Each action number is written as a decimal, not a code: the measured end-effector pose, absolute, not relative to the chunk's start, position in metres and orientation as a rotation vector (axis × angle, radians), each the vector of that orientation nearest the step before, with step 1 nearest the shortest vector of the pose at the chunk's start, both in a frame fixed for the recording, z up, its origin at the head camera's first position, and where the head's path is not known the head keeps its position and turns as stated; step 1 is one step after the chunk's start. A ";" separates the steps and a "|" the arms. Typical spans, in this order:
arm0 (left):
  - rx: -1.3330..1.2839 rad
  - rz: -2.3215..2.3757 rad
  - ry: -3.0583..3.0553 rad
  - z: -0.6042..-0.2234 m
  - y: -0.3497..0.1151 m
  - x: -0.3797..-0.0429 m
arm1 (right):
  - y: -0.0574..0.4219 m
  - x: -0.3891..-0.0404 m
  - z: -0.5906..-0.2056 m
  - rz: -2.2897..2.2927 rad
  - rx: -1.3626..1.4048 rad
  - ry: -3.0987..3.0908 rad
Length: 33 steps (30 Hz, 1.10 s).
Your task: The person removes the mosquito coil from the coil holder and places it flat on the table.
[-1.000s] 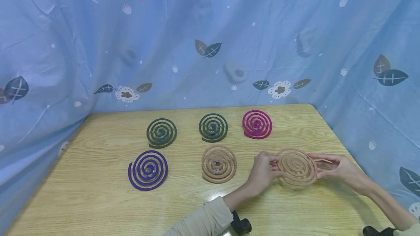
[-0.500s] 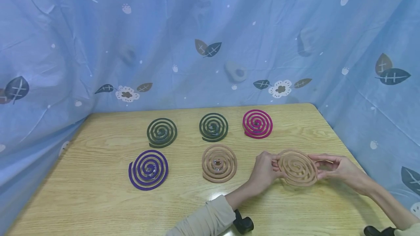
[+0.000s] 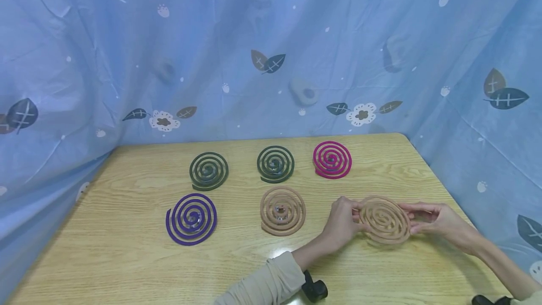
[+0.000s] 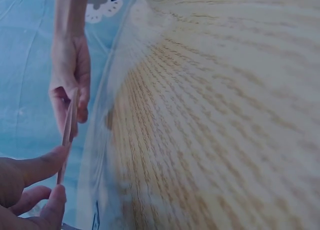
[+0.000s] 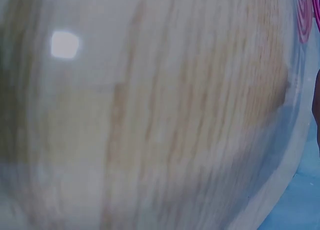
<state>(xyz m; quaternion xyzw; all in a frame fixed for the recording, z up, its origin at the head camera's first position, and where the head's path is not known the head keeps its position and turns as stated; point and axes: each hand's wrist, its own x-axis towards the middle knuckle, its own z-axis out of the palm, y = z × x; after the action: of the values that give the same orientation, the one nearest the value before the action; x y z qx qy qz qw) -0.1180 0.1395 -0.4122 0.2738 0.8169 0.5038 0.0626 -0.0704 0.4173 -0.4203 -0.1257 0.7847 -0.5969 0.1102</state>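
Observation:
A tan mosquito coil (image 3: 383,220) is held above the right part of the table, tilted towards me. My left hand (image 3: 340,224) pinches its left rim, while my right hand (image 3: 444,226) grips the right rim between thumb and fingers. Seen edge-on in the left wrist view, the coil (image 4: 68,127) looks thin; whether it is one coil or two nested is not clear. Left of my hands, another tan coil (image 3: 303,211) lies over a small shiny piece. The right wrist view shows hardly any of the hand, mostly blurred table.
A purple coil (image 3: 193,217) lies at the left. Behind are two dark green coils (image 3: 207,171) and a magenta coil (image 3: 332,159). Blue patterned cloth (image 3: 271,93) hangs behind and beside the wooden table (image 3: 127,267). Dark wrist gear (image 3: 314,290) sits under my left forearm.
A loose strand that stuck out at the held coil's right side a second ago no longer shows. The coil has sunk slightly, both hands still on it. The other coils stay put.

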 end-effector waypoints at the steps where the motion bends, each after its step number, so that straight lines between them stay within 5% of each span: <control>1: 0.812 1.523 2.462 -0.412 0.140 -0.118 | 0.418 -0.070 -0.421 -1.756 -0.368 2.304; 33: 0.799 1.504 2.367 -0.416 0.147 -0.114 | 0.424 -0.060 -0.426 -1.645 -0.331 2.399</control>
<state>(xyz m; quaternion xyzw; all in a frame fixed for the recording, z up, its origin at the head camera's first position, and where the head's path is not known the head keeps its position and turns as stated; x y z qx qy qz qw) -0.1144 0.1474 -0.4155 0.2724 0.8065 0.5126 0.1124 -0.0603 0.4238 -0.4256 -0.1126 0.8148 -0.5586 0.1068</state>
